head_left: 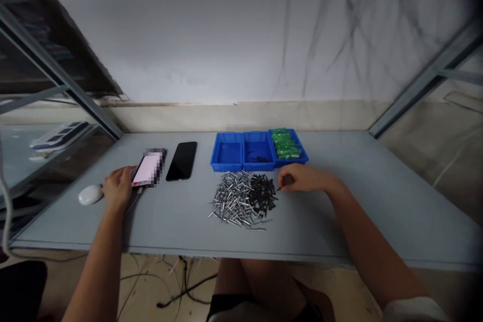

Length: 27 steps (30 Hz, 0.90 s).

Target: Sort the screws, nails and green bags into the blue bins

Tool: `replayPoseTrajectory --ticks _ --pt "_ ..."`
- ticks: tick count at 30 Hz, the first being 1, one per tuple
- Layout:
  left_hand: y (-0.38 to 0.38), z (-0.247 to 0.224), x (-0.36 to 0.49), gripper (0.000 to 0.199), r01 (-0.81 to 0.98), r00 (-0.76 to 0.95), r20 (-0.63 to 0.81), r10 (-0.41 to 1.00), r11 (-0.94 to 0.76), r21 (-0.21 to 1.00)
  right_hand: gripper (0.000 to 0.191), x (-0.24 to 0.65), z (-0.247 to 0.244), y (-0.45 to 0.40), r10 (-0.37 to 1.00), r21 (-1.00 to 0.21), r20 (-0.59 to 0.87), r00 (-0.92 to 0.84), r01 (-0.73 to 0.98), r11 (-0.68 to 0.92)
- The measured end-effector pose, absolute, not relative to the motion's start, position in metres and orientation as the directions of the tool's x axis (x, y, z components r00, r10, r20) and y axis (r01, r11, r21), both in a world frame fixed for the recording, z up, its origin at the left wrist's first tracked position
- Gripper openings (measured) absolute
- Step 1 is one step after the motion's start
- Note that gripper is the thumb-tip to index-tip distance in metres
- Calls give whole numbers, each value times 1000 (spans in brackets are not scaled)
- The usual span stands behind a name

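My left hand [117,187] has its fingers closed at the left edge of a phone [148,168] with a lit screen, a cable at its lower end. My right hand [296,177] is pinched beside the pile of black screws [262,194]; a small dark tip at its fingertips looks like one black screw [279,189]. Touching the black pile on its left is a larger pile of silver pop rivets [234,200]. Behind the piles stand a left blue bin [227,166], a middle blue bin [258,166] with a few black screws, and a right blue bin [303,157] with green packets [285,144].
A dark phone [181,161] lies between the lit phone and the bins. Near the left edge is a white rounded object [90,194], possibly a mouse. Metal frame posts [422,83] flank the grey table [169,226], with a wall behind it. Cables [184,289] lie on the floor.
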<state>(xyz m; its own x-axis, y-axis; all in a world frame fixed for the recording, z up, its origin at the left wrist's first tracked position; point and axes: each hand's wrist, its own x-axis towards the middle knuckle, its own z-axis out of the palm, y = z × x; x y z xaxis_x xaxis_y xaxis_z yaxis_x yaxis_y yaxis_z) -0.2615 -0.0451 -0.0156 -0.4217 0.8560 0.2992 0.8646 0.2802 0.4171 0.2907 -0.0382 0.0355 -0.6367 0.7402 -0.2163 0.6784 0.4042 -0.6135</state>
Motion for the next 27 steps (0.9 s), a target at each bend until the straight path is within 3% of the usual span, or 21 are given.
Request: replayPoseTrajectory --ticks 3,11,19,27 --pt "-47 -12 -255 49 809 -486 295 823 297 506 9 286 39 -40 774 -662 -132 -620 636 396" --pt "-48 -9 -253 51 812 -462 282 841 273 516 20 265 38 -41 851 -679 154 -501 572 460" --pt "-46 -11 -255 52 810 -471 292 832 277 517 5 242 27 -46 860 -649 341 -379 568 507" --pt "-44 -13 -259 50 823 -422 274 864 239 515 11 238 23 -43 939 -804 303 -165 485 345"
